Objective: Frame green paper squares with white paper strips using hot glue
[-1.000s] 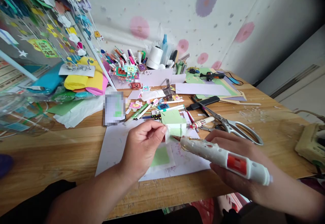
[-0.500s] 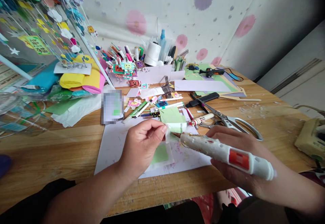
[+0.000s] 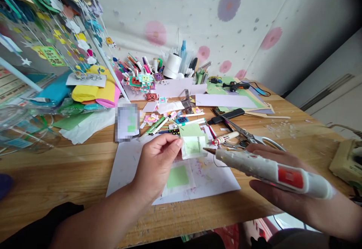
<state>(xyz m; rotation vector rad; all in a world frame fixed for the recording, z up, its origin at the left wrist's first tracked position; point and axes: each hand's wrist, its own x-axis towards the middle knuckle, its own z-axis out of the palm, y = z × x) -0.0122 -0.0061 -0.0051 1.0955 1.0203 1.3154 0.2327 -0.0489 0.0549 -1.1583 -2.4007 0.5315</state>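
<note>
Between thumb and fingers, my left hand [image 3: 158,162] pinches a small green paper square with a white border [image 3: 193,147], held above the table. My right hand [image 3: 285,188] grips a white hot glue gun [image 3: 251,168] with a red panel on its side; its fingers are partly hidden behind the tool. The gun's metal nozzle points left, close to the right edge of the paper square. Below, a second green square with a pale border [image 3: 177,176] lies on a white sheet of paper [image 3: 127,170] marked with coloured smudges.
Scissors [image 3: 254,138], a doll-like stick figure [image 3: 226,138] and several markers [image 3: 162,122] lie behind my hands. A pen box [image 3: 172,87] stands at the back. A phone-like blurred object [image 3: 127,122] and hanging paper decorations [image 3: 53,55] are at left; another glue gun [image 3: 236,86] lies at back right.
My right hand has drawn the glue gun to the right, away from the paper square. The square now faces the camera more fully. The view has shifted slightly.
</note>
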